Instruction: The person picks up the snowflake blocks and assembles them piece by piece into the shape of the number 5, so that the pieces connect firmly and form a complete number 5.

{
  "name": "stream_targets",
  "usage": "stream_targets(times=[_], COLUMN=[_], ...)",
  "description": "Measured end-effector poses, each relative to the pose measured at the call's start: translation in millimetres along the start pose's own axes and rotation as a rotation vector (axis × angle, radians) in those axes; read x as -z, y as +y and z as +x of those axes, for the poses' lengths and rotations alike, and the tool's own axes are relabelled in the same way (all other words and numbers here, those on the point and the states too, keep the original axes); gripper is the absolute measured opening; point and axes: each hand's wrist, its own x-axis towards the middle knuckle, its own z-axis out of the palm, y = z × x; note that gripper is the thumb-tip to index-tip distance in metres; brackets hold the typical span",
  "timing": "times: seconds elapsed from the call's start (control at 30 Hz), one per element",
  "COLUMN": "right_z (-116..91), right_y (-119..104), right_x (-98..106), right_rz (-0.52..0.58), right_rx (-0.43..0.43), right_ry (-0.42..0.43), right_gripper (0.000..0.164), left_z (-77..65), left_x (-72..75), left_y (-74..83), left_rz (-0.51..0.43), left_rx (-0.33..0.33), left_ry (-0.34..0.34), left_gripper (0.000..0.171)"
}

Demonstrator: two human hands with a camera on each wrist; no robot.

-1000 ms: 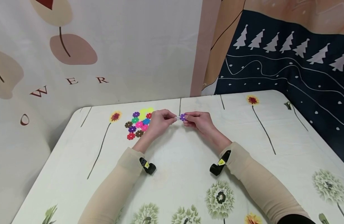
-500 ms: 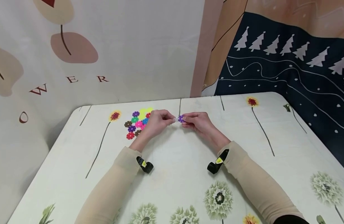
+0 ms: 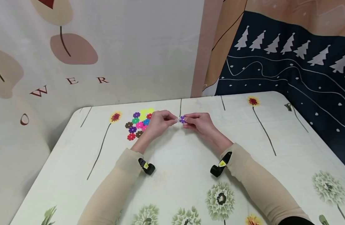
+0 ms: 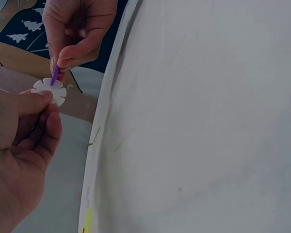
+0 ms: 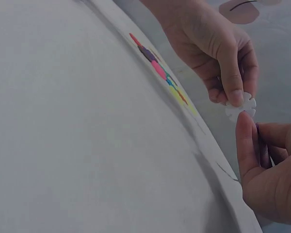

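Note:
Between thumb and fingers, my left hand (image 3: 159, 123) pinches a white notched disc (image 4: 58, 92), shaped like a snowflake building piece. Opposite it, my right hand (image 3: 199, 123) pinches a purple snowflake disc (image 3: 182, 119). In the left wrist view the purple disc (image 4: 55, 76) is edge-on and meets the white one's notched rim, crosswise to it. How deep the two discs sit in each other cannot be made out. Both hands are held above the table's far part, and the right wrist view shows the white disc (image 5: 249, 103) at the right fingertips.
Several coloured snowflake discs (image 3: 139, 125) lie flat in a group left of my left hand, partly hidden by it. A flower-print cloth (image 3: 178, 175) covers the table, whose far edge meets a hanging fabric backdrop (image 3: 144, 62).
Both hands stay nearly in place and keep hold of their discs. The purple disc and the white disc are slightly closer together than a second ago.

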Motion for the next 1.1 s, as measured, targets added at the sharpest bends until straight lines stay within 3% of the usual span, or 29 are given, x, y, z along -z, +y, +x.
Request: stream_targets(times=[0.47, 0.87, 1.1], right_z=[0, 2, 1], right_y=[3, 4, 3], right_x=[11, 11, 12], right_rz=[0.066, -0.104, -0.111], right_rx=[-0.01, 0.163, 0.188], right_ry=[-0.02, 0.026, 0.031], right_gripper=[0.037, 0.037, 0.037], left_z=[0.4, 0.9, -0.3], left_x=[-2.0, -2.6, -2.4], left_y=[-0.8, -0.1, 0.6], left_rz=[-0.072, -0.082, -0.112], left_rx=[0.068, 0.086, 0.087], left_ry=[-0.002, 0.004, -0.001], left_gripper=[0.012, 0.011, 0.011])
